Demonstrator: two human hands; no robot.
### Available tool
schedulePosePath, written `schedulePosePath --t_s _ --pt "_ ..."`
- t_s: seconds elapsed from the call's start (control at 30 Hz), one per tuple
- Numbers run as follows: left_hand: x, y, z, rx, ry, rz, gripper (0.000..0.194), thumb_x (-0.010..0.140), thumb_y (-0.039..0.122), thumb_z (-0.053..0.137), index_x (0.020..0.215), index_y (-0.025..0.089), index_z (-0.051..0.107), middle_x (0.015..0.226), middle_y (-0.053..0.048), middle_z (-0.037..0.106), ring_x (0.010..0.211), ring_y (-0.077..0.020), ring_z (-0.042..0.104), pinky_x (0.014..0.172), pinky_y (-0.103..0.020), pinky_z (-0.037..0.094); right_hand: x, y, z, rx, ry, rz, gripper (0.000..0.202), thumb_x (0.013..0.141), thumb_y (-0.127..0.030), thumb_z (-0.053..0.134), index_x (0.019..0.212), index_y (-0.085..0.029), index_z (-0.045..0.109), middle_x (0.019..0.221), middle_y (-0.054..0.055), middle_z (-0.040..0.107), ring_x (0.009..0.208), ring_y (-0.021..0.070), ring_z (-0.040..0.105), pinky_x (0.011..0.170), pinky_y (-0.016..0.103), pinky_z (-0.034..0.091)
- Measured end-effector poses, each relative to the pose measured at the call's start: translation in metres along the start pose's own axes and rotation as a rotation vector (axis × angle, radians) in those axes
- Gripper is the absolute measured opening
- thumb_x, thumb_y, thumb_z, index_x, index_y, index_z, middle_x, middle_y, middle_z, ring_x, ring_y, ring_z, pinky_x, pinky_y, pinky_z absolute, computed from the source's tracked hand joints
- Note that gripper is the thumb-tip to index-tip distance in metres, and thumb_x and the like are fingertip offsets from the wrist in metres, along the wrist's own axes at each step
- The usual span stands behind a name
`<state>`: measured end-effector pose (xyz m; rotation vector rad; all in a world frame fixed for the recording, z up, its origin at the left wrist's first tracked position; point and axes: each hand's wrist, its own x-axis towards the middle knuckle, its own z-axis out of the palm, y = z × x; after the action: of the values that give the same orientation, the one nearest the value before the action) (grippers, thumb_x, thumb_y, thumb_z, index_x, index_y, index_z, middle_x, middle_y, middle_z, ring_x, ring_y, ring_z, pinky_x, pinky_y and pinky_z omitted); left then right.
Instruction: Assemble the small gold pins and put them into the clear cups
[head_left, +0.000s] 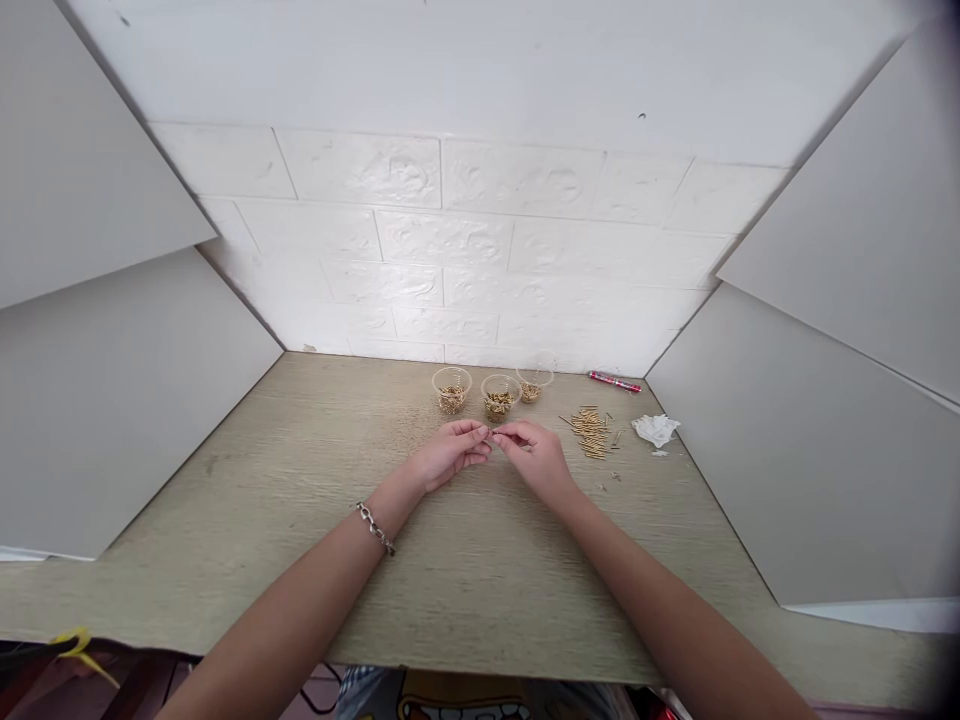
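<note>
My left hand, with a chain bracelet on its wrist, pinches with thumb and forefinger at the middle of the table. Fingertip to fingertip with it, my right hand is closed in a pinch too. A tiny dark or brass-coloured piece seems to sit between them, mostly hidden by the fingers. Just beyond stand three clear plastic cups holding small gold-coloured metal parts: a left cup, a middle cup and a right cup. To the right of my right hand lies a pile of thin gold-coloured rods.
A crumpled white tissue lies right of the rods, and a red wrapped stick rests by the back wall. Grey panels flank the wooden table. Small bits are scattered near the pile.
</note>
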<state>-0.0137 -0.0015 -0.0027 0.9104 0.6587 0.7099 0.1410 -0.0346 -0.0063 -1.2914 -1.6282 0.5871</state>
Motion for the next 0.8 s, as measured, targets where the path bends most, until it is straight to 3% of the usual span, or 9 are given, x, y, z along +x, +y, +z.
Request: schedulePosePath --t_s 0.27,0.37,0.47,0.6,0.7,0.8 --pt "0.001 -0.001 0.002 0.047 0.026 -0.005 0.019 0.066 0.028 0.063 0.073 0.012 0.055 0.065 0.0 0.055 0.06 -0.005 0.052 0.061 -0.018 0.042 -0.003 -0.01 -0.007 -0.455 -0.054 -0.21 0.018 0.078 -0.025 0.043 0.076 -0.019 0.06 0.075 0.004 0.058 0.075 0.0143 0.051 0.071 0.027 0.037" --pt "0.001 -0.001 0.002 0.051 0.019 0.012 0.02 0.067 0.03 0.062 0.075 0.013 0.055 0.068 -0.001 0.056 0.062 -0.0055 0.052 0.063 -0.018 0.042 -0.004 -0.013 -0.01 -0.523 -0.063 -0.233 0.02 0.079 -0.024 0.04 0.076 -0.019 0.059 0.076 0.004 0.058 0.076 0.0147 0.051 0.073 0.027 0.035" --pt "0.0 -0.001 0.003 0.055 0.025 0.034 0.022 0.067 0.032 0.061 0.076 0.013 0.055 0.076 -0.001 0.056 0.063 -0.0054 0.051 0.063 -0.019 0.042 -0.004 -0.015 -0.011 -0.406 -0.051 -0.182 0.018 0.078 -0.022 0.04 0.075 -0.019 0.058 0.076 0.003 0.057 0.072 0.0136 0.05 0.069 0.026 0.036" --pt "0.0 0.0 0.004 0.097 0.014 0.045 0.025 0.066 0.036 0.061 0.072 0.013 0.055 0.07 0.0 0.054 0.055 -0.0038 0.046 0.054 -0.018 0.038 -0.002 -0.013 -0.01 -0.069 -0.013 0.016 0.016 0.076 -0.028 0.04 0.07 -0.019 0.052 0.067 0.0 0.053 0.059 0.0115 0.047 0.054 0.022 0.037" --pt "0.0 -0.001 0.004 0.135 -0.012 0.051 0.025 0.065 0.036 0.061 0.069 0.012 0.056 0.065 0.001 0.052 0.053 -0.0038 0.044 0.052 -0.018 0.034 0.0 -0.012 -0.009 0.156 -0.067 0.142 0.016 0.074 -0.031 0.04 0.066 -0.019 0.047 0.059 -0.002 0.048 0.051 0.0102 0.044 0.047 0.021 0.036" --pt "0.0 -0.001 0.004 0.15 -0.033 0.043 0.023 0.065 0.035 0.062 0.067 0.012 0.057 0.065 0.001 0.053 0.055 -0.0044 0.044 0.054 -0.019 0.033 0.001 -0.014 -0.008 0.235 -0.114 0.16 0.014 0.072 -0.031 0.042 0.065 -0.019 0.047 0.058 -0.003 0.046 0.051 0.0096 0.043 0.048 0.021 0.035"
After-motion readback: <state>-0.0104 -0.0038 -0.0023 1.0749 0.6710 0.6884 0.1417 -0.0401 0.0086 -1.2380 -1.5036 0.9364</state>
